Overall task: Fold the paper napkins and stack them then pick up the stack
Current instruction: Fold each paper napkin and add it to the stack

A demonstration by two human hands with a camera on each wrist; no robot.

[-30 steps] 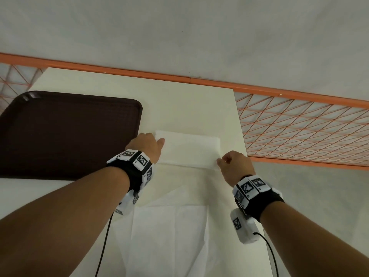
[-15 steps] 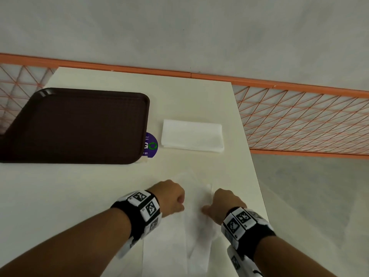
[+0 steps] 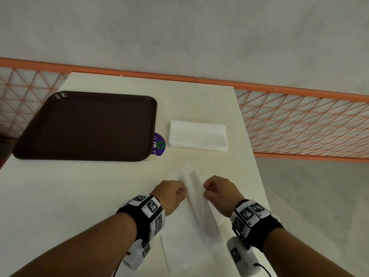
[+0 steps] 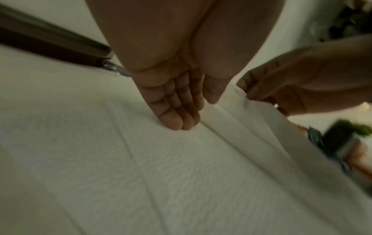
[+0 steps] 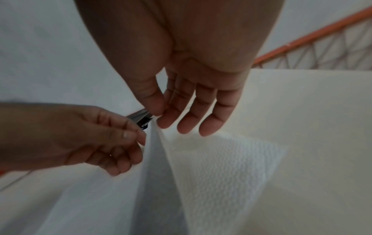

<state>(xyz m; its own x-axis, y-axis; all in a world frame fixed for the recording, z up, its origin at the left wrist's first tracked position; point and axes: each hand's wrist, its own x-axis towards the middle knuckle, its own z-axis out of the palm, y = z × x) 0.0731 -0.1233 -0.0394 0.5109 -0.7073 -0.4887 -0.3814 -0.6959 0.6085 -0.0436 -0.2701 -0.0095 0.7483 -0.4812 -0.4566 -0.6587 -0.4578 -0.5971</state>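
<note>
Both hands work an unfolded napkin (image 3: pixel 196 198) lying on the desk (image 3: pixel 89 196), nearer the person than the folded stack (image 3: pixel 198 135) and well apart from it. Left hand (image 3: pixel 172 193): grip pinching a raised edge of the napkin betw. thumb and curled fingers. Right hand (image 3: pixel 220 191): thumb and forefinger pinch the same raised ridge of paper, other fingers loosely spread (right wrist view shows this best). The two pinches sit close together, w/ the sheet tented up between them. Stack is just right of the brown tray (image 3: pixel 85 126), w/ a purple sticker (image 3: pixel 158 145) between the two.

Risks, as I judge it: paper is thin, so pulling the pinches apart too hard could tear it; w/ both pinches so close the fold may land crooked; the sheet's near end runs toward the desk edge and could slip off.
</note>
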